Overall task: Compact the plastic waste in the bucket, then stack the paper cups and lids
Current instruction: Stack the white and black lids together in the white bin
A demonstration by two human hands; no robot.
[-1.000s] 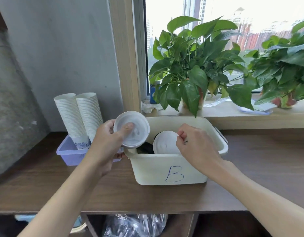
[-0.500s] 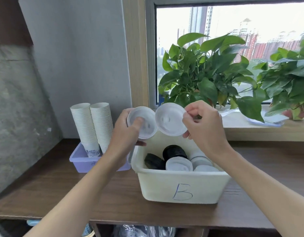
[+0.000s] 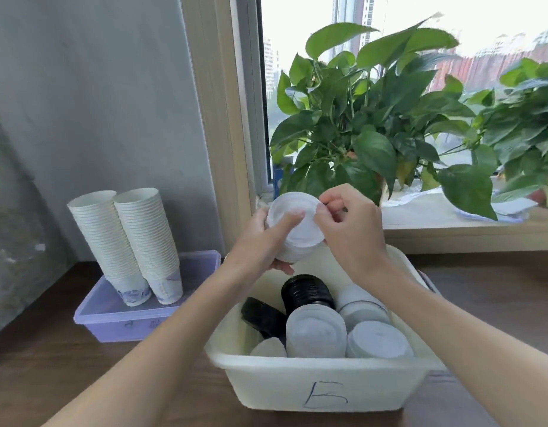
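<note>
At the far left, two tall stacks of paper cups (image 3: 146, 238) stand upside down, side by side and touching, on a lilac plastic tray (image 3: 112, 322) that sits on the wooden table (image 3: 44, 365) against the grey wall. To their right, the left hand (image 3: 257, 245) holds a small stack of white lids (image 3: 297, 232) in the air above the far edge of the cream bin (image 3: 297, 386). Its fingers curl round the stack from the left and its thumb lies across the top lid's face. The right hand (image 3: 353, 232) meets the same stack from the right, thumb and forefinger pinching the rim, the other fingers curled. Below the hands, the bin, marked with a handwritten letter on its near wall, holds black lids (image 3: 306, 292) on its far left side and stacked white lids (image 3: 316, 331) toward the near and right. On the windowsill (image 3: 451, 232) at far right stand leafy green plants (image 3: 374, 118).
</note>
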